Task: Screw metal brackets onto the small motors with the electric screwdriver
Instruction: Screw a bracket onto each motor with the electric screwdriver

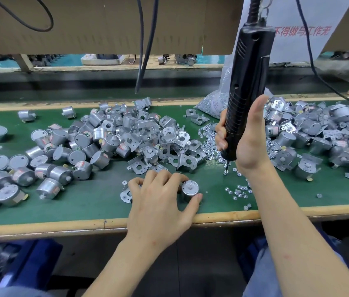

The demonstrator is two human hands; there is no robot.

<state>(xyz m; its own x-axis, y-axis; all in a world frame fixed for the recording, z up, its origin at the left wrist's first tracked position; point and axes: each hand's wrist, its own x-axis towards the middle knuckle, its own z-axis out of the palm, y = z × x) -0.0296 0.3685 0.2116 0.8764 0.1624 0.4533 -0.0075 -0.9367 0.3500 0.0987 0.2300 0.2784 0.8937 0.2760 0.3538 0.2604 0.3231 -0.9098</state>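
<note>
My left hand (160, 196), low in the middle of the frame, curls over the work. Thumb and forefinger pinch a small silver round motor (189, 189), shaft up, and my other fingers press down on a flat grey metal bracket (125, 195) just left of it, so both are at hand for mating.

My right hand (248, 142), centre right, wraps round the black ribbed electric screwdriver (248, 82). I hold it upright with the bit down among the small shiny loose screws (238, 191), I'd say to pick one up.

Further out on the green bench mat (105, 202) are a heap of bare motors (62, 146) at left, a heap of brackets (165, 142) in the centre and a clear bag of screws (214, 101) behind. At right is a heap of what look like bracketed motors (319, 133).

Brown cardboard (105, 22) and black cables (141, 39) hang across the top.
</note>
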